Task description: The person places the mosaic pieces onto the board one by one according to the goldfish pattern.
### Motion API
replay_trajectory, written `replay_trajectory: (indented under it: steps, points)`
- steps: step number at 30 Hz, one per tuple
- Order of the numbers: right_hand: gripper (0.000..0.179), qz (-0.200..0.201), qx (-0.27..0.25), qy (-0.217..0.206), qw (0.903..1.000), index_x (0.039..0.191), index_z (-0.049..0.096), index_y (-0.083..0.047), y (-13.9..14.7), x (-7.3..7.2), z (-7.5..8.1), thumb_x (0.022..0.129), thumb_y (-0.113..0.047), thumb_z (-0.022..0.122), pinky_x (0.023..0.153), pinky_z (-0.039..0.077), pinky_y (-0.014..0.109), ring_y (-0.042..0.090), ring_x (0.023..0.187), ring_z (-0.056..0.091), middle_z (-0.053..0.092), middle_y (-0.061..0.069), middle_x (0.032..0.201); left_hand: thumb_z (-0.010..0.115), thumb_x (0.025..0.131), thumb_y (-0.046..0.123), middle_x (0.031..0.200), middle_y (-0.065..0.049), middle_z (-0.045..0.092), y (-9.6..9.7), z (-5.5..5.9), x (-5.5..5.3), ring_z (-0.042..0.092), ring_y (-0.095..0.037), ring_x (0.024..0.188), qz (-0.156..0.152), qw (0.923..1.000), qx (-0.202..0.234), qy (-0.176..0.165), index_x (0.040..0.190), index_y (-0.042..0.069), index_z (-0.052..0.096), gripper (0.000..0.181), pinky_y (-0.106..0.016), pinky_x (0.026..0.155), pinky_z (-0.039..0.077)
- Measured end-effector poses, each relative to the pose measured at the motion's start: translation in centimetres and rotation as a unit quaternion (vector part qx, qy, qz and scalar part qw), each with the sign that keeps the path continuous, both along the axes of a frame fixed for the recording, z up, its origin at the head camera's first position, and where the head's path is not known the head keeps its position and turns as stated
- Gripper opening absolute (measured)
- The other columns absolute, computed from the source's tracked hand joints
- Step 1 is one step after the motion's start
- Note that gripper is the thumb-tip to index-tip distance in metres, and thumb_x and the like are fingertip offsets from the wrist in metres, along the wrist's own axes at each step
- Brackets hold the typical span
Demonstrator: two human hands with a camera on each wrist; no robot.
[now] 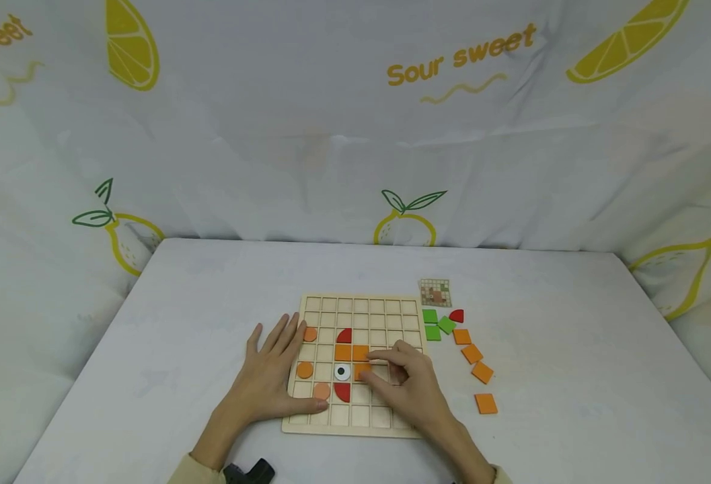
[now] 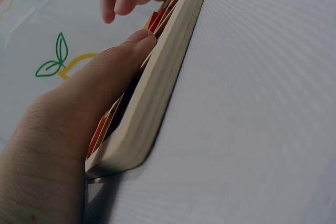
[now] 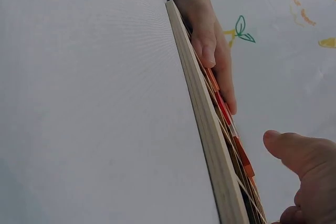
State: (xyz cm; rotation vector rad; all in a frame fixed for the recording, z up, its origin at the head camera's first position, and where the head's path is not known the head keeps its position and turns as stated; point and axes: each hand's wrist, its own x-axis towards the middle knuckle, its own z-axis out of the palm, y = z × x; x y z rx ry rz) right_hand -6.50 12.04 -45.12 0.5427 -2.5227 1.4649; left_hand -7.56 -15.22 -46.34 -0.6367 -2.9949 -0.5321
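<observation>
A wooden grid board (image 1: 381, 417) lies on the table. My left hand (image 1: 270, 383) rests along its left side with fingers outstretched, the thumb lying across the lower cells. My right hand (image 1: 412, 386) hovers close over the middle, thumb and index finger spread apart beside an orange square tile (image 1: 362, 372). Two more orange squares (image 1: 343, 352) sit in the row above. Next to the nearest orange tile is a white disc with a black dot (image 1: 342, 372). Red quarter-round tiles (image 1: 342, 392) sit above and below this group. Orange round discs (image 1: 305, 370) occupy cells near the left hand.
Right of the board lie several loose orange squares (image 1: 485, 403), green squares (image 1: 432, 333) and a red quarter-round piece (image 1: 457, 315). A small printed pattern card (image 1: 436, 293) is at the board's far right corner. A dark object (image 1: 252, 472) shows by the left wrist.
</observation>
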Motion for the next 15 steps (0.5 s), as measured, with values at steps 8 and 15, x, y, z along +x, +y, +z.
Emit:
replay_trajectory:
  steps: [8,15]
  points:
    - [0.027,-0.02,0.06,-0.105,0.9924,0.1,0.083,-0.008,-0.1,0.0,1.1,0.076,-0.019,0.091,0.056,0.024,0.012,0.001,0.061,0.035,0.037,-0.008,0.064,0.066,0.064,0.088,0.171,-0.011,0.023,0.1,0.2,0.0,0.018,-0.032,0.161,0.0,1.0,0.004,-0.002,0.162,0.007,0.027,0.133,-0.068,0.124,0.004]
    - [0.021,-0.019,0.085,-0.115,0.9896,0.096,0.084,-0.011,-0.3,0.0,1.2,0.078,-0.019,0.089,0.055,0.025,0.013,0.003,0.062,0.036,0.039,-0.008,0.064,0.065,0.063,0.09,0.171,-0.011,0.023,0.0,0.0,0.0,0.018,-0.032,0.161,-0.001,1.0,0.005,0.001,0.162,0.007,0.027,0.135,-0.068,0.124,0.004]
